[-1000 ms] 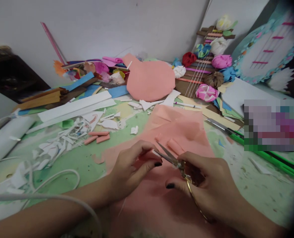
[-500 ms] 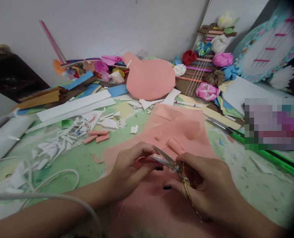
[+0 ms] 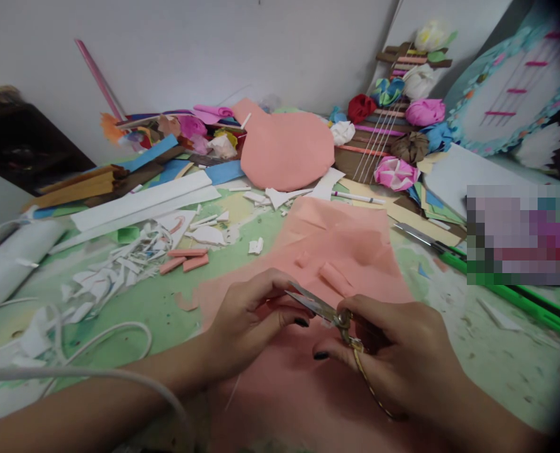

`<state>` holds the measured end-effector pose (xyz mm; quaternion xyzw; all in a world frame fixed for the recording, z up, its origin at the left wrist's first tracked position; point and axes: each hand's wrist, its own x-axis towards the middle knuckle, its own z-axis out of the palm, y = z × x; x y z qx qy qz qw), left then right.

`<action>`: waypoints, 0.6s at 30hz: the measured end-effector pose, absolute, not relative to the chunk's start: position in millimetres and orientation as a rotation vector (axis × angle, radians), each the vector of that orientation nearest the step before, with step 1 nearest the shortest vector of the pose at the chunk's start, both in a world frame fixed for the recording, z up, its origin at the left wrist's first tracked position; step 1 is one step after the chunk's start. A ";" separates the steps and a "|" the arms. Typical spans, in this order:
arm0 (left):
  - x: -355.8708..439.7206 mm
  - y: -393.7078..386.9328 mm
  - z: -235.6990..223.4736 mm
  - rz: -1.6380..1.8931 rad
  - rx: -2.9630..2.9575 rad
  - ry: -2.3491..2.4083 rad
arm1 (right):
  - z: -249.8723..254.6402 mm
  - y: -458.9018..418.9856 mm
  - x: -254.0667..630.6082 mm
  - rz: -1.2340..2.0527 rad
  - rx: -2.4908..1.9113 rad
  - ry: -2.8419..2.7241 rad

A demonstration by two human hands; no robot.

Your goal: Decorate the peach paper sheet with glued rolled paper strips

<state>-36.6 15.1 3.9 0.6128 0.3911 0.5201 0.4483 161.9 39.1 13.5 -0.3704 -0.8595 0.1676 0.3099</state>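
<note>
My right hand (image 3: 397, 346) is closed round the gold-coloured handles of a pair of scissors (image 3: 326, 311). Their blades point left and lie nearly together at the fingertips of my left hand (image 3: 254, 314). That hand is closed in a pinch on a small pink piece, now mostly hidden behind fingers and blades. Under both hands spreads a sheet of pink crepe paper (image 3: 341, 229). On it, just beyond the scissors, lies a rolled pink scrap (image 3: 335, 279). To the left on the table are several small pink-wrapped strips (image 3: 196, 262).
A pink guitar-shaped cutout (image 3: 287, 151) stands at the back, beside paper flowers (image 3: 396, 173) on a stringed brown board. White scraps (image 3: 119, 264) litter the left. A green box cutter (image 3: 454, 258) lies at the right. A white cable (image 3: 95, 372) crosses over my left forearm.
The scissors' blades have closed together. The small piece in my left fingers, visible between the blades before, is now mostly hidden. Both hands stay in nearly the same place.
</note>
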 end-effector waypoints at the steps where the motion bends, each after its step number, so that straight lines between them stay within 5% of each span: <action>1: -36.4 15.3 4.1 1.287 1.499 0.960 | 13.9 39.4 162.1 0.433 -0.983 -2.275; 18: -38.9 15.9 4.5 1.094 1.465 0.971 | 15.0 40.3 161.7 0.426 -0.976 -2.336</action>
